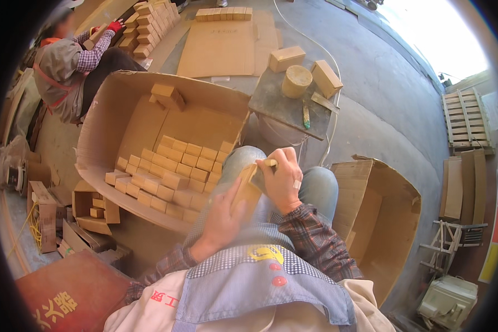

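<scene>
Far left: a co-worker (66,66) sits on the floor at the upper left, one red-gloved hand (114,26) on a wooden block beside a long stack of blocks (149,25).
Big carton: a large open cardboard box (105,122) lies tilted on its side left of the person's knees; rows of small wooden blocks (171,171) are packed in it, and a couple of loose ones (169,95) lie higher up against its back wall.
Small box: a little open box (88,207) with a few blocks stands on the floor below the carton.
Left hand: the left hand (222,216) has its fingers closed around the lower part of a wooden block (247,189), holding it over the lap, just above the knees.
Block: it is tilted, upper end toward the right hand, touching both hands.
Right hand: the right hand (282,180) grips the block's top end, fingers curled; a small pale piece (270,162) shows at the fingertips, too small to tell what it is.
Worktop: a small grey worktop (282,108) beyond the knees carries two blocks (286,58), a round wooden piece (296,81) and a slim hand tool (305,116).
Right side: an open cardboard box (382,221) stands beside the right knee; a wooden pallet (463,119) lies well apart on the floor.
</scene>
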Motion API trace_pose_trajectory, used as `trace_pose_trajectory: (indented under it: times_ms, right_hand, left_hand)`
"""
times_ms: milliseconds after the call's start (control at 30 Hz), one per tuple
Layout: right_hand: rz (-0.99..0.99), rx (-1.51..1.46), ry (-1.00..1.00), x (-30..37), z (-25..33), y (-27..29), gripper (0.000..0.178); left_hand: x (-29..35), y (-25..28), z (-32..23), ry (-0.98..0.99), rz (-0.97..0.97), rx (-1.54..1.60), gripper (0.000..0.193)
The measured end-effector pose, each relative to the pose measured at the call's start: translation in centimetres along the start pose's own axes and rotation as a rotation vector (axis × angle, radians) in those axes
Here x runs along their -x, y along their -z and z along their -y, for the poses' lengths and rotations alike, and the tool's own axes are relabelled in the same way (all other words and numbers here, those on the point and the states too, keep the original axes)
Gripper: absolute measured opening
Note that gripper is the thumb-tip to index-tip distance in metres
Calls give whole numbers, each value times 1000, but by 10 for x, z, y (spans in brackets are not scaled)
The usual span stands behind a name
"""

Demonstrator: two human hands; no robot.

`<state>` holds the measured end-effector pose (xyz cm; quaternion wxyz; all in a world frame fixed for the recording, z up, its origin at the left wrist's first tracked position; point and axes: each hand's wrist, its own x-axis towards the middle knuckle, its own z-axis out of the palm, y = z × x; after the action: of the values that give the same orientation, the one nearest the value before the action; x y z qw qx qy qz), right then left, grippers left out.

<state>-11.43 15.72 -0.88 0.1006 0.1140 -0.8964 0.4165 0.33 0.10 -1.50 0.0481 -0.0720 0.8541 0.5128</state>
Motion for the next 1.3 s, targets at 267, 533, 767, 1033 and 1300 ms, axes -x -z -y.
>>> trace_pose_trajectory:
  times_ms: [267,533,767,1033,1300]
  right_hand:
    - [5,130,174,15,8,-11,26]
    - [101,-190,-300,-17,5,30,25]
    - [28,281,163,-22,-18,-24,25]
    - [607,-477,-502,-9,-60,79,50]
    - [710,-901,-516,20,-37,90,61]
  left_hand:
    - [-4,-1,4,60,72,-3,62]
    - [2,1,1,137,88,-65,64]
    - [-3,-3,6,-7,40,-77,70]
    - [-8,19,-5,100,151,522,52]
    - [2,26,-17,369,366,958,46]
